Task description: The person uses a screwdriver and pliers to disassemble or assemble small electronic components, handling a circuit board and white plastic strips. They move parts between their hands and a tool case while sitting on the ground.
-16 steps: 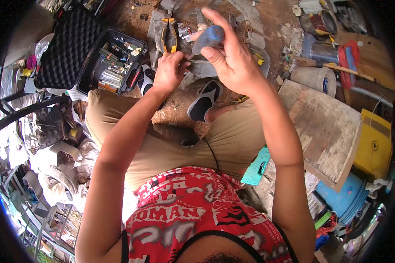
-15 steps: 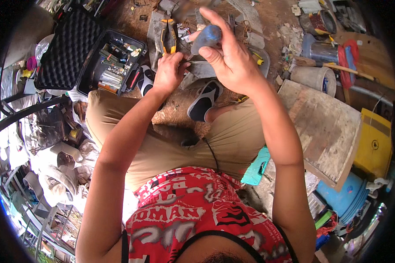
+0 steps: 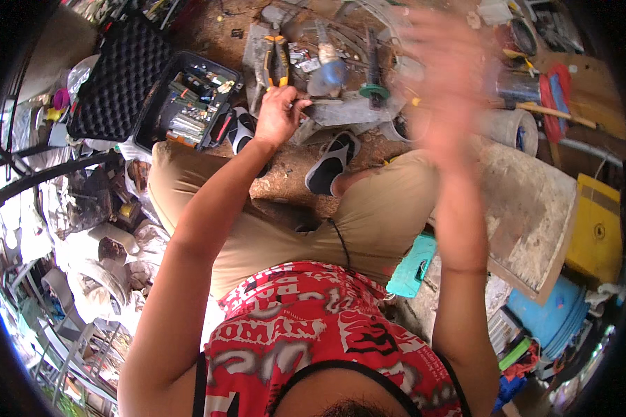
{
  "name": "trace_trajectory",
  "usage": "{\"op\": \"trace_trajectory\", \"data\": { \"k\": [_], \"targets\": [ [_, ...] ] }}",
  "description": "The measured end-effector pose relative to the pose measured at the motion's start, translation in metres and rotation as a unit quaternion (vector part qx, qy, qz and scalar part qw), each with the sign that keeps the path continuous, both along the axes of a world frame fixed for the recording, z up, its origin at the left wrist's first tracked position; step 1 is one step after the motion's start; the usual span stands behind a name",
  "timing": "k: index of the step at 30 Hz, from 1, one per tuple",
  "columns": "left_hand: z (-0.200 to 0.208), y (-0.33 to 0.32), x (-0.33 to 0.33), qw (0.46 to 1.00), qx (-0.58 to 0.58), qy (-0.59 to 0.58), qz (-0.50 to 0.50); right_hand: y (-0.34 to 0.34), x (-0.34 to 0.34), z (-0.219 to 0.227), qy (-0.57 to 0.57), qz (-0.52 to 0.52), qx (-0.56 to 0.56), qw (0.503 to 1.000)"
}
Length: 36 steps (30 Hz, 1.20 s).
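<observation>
My left hand (image 3: 279, 117) is closed on a thin metal rod (image 3: 323, 102) that points right over the near edge of a grey work slab (image 3: 355, 112). Just beyond its fingers lie pliers (image 3: 277, 61) with yellow-and-black handles. A tool with a rounded blue-grey handle (image 3: 327, 76) rests on the slab, nothing holding it. To its right lies a dark rod-shaped tool with a green disc (image 3: 374, 92), perhaps a soldering iron. My right hand (image 3: 446, 76) is raised right of the slab, so smeared by motion that its fingers are unclear.
An open black foam-lined case (image 3: 188, 104) of small parts stands at the left. To the right are a worn wooden board (image 3: 528, 208), a whitish bucket (image 3: 511, 128), a yellow case (image 3: 591, 226) and a blue bucket (image 3: 546, 313). A teal case (image 3: 412, 267) lies by my right thigh.
My right hand has let go of the blue-grey-handled tool, which now lies on the slab, and has swung right. My left hand stays by the pliers; the rod and green-disc tool show more plainly.
</observation>
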<state>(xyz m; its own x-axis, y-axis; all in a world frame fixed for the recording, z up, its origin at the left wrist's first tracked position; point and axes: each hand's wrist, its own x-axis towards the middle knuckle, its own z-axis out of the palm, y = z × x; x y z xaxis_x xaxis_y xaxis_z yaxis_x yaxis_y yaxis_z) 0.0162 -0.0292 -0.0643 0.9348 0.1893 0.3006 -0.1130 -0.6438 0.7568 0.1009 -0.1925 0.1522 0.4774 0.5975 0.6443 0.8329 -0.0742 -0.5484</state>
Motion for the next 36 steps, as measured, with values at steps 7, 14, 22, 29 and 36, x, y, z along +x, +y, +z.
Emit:
{"op": "trace_trajectory", "data": {
  "k": [7,14,22,29,36],
  "targets": [
    [-0.009,0.008,-0.004,0.999,0.022,-0.039,0.003,-0.058,-0.041,0.064,0.021,-0.019,-0.028,0.999],
    [-0.008,0.009,-0.003,0.999,0.032,-0.023,0.007,-0.056,-0.062,0.037,0.074,0.004,-0.156,0.985],
    [-0.001,0.003,-0.003,0.999,0.029,-0.04,-0.004,-0.062,-0.059,0.054,0.032,-0.02,-0.086,0.996],
    [-0.004,0.0,-0.007,0.998,0.012,-0.062,0.003,-0.057,-0.07,0.042,0.049,0.004,-0.122,0.991],
    [0.0,0.003,-0.005,0.999,0.017,-0.04,0.004,-0.054,-0.067,0.038,0.043,0.011,-0.117,0.992]
  ]
}}
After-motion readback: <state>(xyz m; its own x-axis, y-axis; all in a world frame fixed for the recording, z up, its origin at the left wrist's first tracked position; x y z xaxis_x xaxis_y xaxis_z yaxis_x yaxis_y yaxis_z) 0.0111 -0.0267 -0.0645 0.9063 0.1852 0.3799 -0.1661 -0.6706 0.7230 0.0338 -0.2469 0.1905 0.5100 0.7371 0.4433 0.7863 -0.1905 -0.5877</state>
